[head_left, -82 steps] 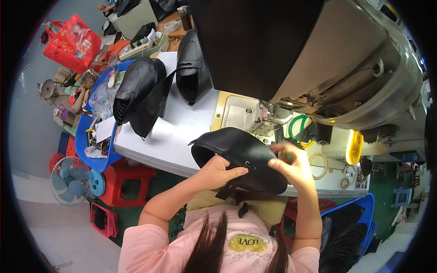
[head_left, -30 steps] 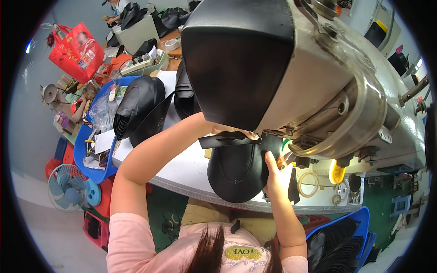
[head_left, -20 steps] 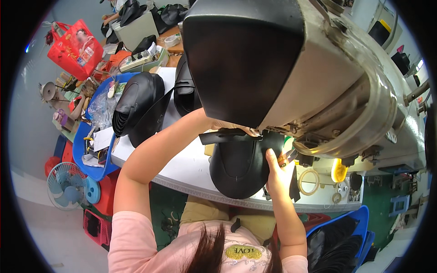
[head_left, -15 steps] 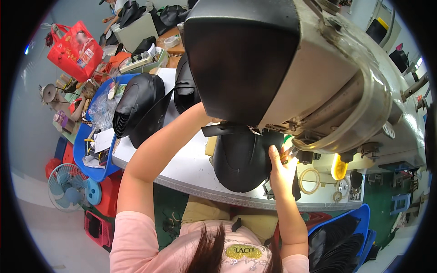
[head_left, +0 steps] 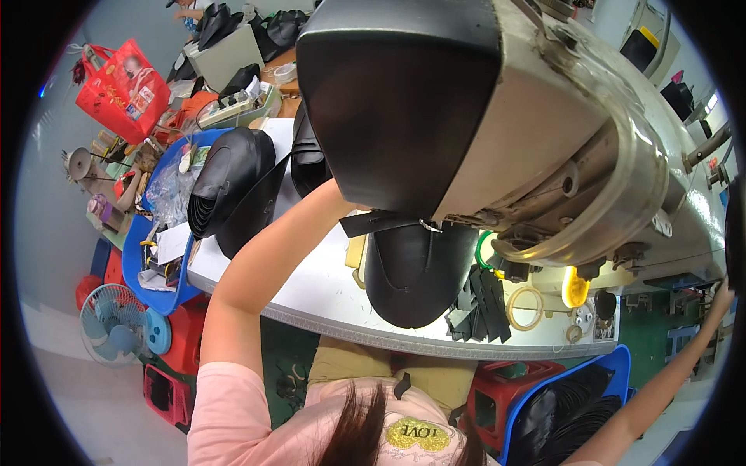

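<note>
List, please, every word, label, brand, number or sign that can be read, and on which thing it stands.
Gold patch on the pink shirt: one short dark word, readable, not copied here.
Red bag: printing and pale labels, too small to read.
Table edge: fine marks, too small to read.

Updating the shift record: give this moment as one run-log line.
left hand: hidden behind machine head; right hand: far right, grip unclear; black leather piece: partly under machine head; black strips: on white table
</note>
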`<state>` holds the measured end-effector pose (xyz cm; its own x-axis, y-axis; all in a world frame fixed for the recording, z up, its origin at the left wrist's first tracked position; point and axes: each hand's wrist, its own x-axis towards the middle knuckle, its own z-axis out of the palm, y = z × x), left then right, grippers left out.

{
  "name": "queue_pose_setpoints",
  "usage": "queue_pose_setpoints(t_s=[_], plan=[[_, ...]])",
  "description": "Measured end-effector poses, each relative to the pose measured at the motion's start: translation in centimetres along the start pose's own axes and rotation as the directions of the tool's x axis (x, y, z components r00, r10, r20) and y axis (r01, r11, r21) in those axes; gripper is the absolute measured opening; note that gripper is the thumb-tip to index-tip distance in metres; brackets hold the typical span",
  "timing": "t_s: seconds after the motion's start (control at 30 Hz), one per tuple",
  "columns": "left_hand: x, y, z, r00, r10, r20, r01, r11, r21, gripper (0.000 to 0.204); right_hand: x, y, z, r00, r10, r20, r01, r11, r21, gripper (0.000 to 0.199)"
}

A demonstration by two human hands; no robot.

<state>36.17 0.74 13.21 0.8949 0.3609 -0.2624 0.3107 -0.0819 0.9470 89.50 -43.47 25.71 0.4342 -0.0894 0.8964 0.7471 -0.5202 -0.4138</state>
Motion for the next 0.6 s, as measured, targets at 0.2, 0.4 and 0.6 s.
queue_pose_setpoints(t_s=[0.2, 0.4, 0.6], plan=[[0.7, -0.5, 0.2, 1.000, 0.009, 0.002, -0.009, 1.000, -0.016, 0.039, -9.2, 15.4, 5.2, 0.982, 0.137, 0.126, -0.156, 0.975, 0.156, 0.044], [0.4, -0.9, 0.1, 1.000, 0.009, -0.021, -0.009, 1.000, -0.029, 0.038, -12.6, 9.9, 4.3, 0.888, 0.396, 0.232, -0.454, 0.831, 0.321, 0.043], [0.4, -0.5, 0.2, 0.999, 0.037, 0.011, -0.037, 0.999, -0.035, 0.038, -6.0, 5.0, 1.2, 0.987, 0.132, 0.093, -0.138, 0.988, 0.068, 0.036]])
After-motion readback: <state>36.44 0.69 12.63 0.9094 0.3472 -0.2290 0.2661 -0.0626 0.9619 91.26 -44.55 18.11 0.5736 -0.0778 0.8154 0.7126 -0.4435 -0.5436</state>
